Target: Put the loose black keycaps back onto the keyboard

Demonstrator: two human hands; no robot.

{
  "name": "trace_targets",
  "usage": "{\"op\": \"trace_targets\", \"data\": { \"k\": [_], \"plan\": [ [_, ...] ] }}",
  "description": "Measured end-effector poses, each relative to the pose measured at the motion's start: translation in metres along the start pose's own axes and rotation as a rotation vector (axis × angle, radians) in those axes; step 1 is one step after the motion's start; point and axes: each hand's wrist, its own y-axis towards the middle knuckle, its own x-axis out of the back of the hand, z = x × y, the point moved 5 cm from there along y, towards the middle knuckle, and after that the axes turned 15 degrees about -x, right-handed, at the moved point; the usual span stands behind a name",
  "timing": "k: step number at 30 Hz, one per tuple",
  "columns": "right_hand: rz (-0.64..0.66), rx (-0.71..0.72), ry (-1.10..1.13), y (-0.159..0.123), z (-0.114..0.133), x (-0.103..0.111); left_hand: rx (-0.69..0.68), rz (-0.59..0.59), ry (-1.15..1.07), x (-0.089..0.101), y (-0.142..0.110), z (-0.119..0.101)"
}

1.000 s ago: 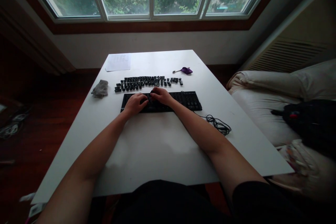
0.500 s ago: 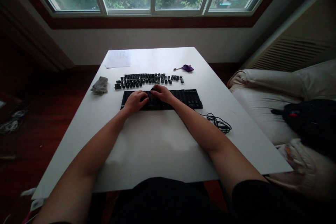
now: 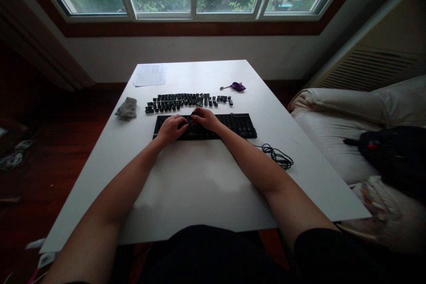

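Observation:
A black keyboard [image 3: 238, 124] lies on the white table, its middle partly covered by my hands. My left hand [image 3: 171, 128] rests on its left part, fingers bent over the keys and thumb apart from them. Close beside it, my right hand [image 3: 206, 119] has its fingertips pinched together low over the keys. A small dark piece seems to be at those fingertips, too small to make out. Beyond the keyboard, loose black keycaps [image 3: 168, 105] stand in uneven rows.
A grey cloth [image 3: 126, 109] lies on the left, with paper sheets [image 3: 149, 74] behind it. At the back right are a small brush [image 3: 226, 87] and a purple object [image 3: 238, 86]. The coiled black cable [image 3: 278, 157] lies near my right forearm. A sofa [image 3: 329, 128] stands to the right.

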Motion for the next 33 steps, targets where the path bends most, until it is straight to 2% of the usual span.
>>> {"op": "trace_targets", "data": {
  "k": [33],
  "plan": [
    [-0.003, -0.019, 0.004, -0.0009, 0.001, -0.0011, 0.016, 0.0, -0.015, 0.0013, 0.0001, -0.0011]
  ]
}}
